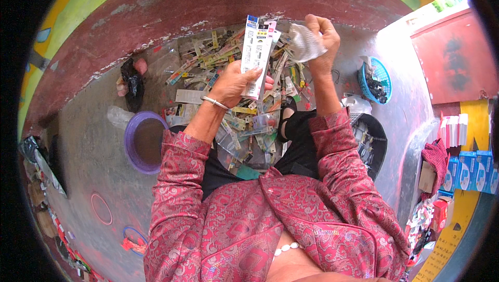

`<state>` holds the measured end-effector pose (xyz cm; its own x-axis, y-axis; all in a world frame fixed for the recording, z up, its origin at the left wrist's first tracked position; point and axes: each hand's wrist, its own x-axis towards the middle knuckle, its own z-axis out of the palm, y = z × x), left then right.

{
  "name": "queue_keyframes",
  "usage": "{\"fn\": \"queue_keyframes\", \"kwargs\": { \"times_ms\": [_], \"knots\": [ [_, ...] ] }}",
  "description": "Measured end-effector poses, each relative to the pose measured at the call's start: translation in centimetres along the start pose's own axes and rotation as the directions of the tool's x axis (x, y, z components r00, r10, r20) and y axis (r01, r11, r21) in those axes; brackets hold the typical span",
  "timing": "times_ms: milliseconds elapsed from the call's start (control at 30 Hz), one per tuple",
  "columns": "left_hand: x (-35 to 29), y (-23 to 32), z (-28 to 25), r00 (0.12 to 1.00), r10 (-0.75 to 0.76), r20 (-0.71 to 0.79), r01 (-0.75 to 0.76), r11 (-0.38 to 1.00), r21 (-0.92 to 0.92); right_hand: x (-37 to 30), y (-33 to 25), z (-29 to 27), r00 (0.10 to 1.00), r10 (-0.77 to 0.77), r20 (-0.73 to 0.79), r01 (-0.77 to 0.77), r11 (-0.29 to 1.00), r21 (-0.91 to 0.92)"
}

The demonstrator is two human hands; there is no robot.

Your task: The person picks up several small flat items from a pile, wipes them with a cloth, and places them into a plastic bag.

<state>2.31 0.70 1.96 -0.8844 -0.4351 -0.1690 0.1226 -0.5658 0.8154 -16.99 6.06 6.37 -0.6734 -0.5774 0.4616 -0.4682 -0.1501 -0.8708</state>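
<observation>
Long, narrow white printed cardboard strips stand upright in my left hand, its thumb pressed across the front one. Some show pink and dark ends behind the front strip. To the right, at about the same height, my right hand is closed on a crumpled piece of whitish, see-through plastic wrap. The wrap hangs beside the strips, apart from them. Below both hands, a wide heap of colourful flat packaging strips covers the floor between my legs and the wall.
A purple basin stands left of my legs, near a black plastic bag. On the right are a blue basket with dark pieces inside and a black tub. Blue-white boxes are stacked at far right. Hoops lie at lower left.
</observation>
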Motion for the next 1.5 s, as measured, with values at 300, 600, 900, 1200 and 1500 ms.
{"fn": "queue_keyframes", "kwargs": {
  "times_ms": [300, 600, 900, 1200, 1500],
  "knots": [
    [-1.3, -0.4, 0.9, 0.986, -0.083, 0.145, 0.065, 0.990, 0.124, 0.1, 0.3, 0.9, 0.940, -0.251, 0.233, 0.338, 0.785, -0.519],
    [0.7, -0.6, 0.1, 0.988, 0.108, -0.111, -0.120, 0.987, -0.105, 0.8, 5.2, -2.6, 0.744, 0.468, 0.477, -0.451, 0.878, -0.159],
    [1.6, 0.8, -2.0, 0.878, 0.343, -0.334, -0.404, 0.905, -0.134, -5.1, -0.3, 2.2, 0.617, 0.338, 0.711, -0.187, 0.940, -0.285],
    [1.1, -0.1, -1.3, 0.970, 0.141, -0.197, -0.180, 0.963, -0.199, -6.8, 0.4, 5.1, 0.680, 0.266, 0.683, -0.287, 0.954, -0.086],
    [1.2, 0.6, -2.9, 0.988, 0.151, -0.023, -0.151, 0.947, -0.283, -4.9, -1.0, 2.6, 0.593, 0.168, 0.787, 0.095, 0.957, -0.275]
  ]
}}
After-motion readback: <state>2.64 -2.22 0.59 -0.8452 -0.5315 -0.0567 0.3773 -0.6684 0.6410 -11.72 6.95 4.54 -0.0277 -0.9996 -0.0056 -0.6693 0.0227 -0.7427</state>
